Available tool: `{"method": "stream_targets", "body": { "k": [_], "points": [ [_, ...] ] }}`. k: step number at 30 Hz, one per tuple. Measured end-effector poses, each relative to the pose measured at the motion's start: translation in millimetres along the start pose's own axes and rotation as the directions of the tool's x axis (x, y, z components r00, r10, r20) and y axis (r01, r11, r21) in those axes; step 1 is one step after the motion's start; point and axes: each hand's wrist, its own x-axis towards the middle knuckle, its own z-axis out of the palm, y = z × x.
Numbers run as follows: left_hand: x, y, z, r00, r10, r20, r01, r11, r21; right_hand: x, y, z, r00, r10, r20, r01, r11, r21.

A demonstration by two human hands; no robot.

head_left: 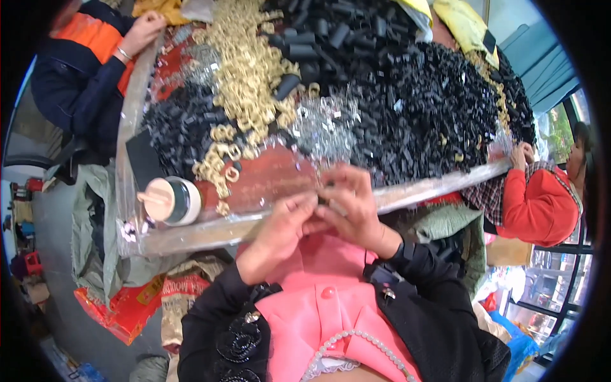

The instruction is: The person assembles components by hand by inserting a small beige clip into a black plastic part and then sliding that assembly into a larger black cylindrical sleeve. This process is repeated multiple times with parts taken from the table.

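My left hand (281,232) and my right hand (358,213) meet at the near edge of the table, in front of my chest. Their fingertips pinch together around a small dark piece (322,200), mostly covered by the fingers, so its exact kind cannot be made out. Just beyond the hands lies a heap of small clear, shiny parts (324,127). Beige ring-shaped pieces (245,70) spread to the left of it, and small black parts (420,108) are piled to the right.
A cup-like container with a wooden-looking lid (181,200) stands at the table's left corner. The raised table rim (184,237) runs before me. One person in orange and navy (95,70) sits left, another in red (538,204) right. Green woven sacks (449,223) hang below the edge.
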Motion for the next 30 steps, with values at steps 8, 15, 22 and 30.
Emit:
{"method": "stream_targets", "body": {
  "k": [8, 15, 22, 30],
  "points": [
    [-3, 4, -13, 0.993, -0.116, -0.037, 0.119, 0.990, 0.074, 11, 10, -1, 0.988, -0.147, 0.053, 0.145, 0.989, 0.039],
    [5, 18, -36, 0.997, 0.058, -0.041, -0.050, 0.983, 0.176, 105, 63, 2, 0.995, -0.104, 0.000, 0.102, 0.974, -0.200],
    [7, 11, -32, 0.998, 0.042, -0.044, -0.030, 0.972, 0.234, 159, 148, 51, 0.994, 0.084, 0.075, -0.007, 0.715, -0.699],
    [-1, 1, -24, 0.995, 0.029, -0.091, -0.007, 0.971, 0.239, 167, 127, 51, 0.998, 0.035, 0.043, 0.007, 0.681, -0.732]
  ]
}}
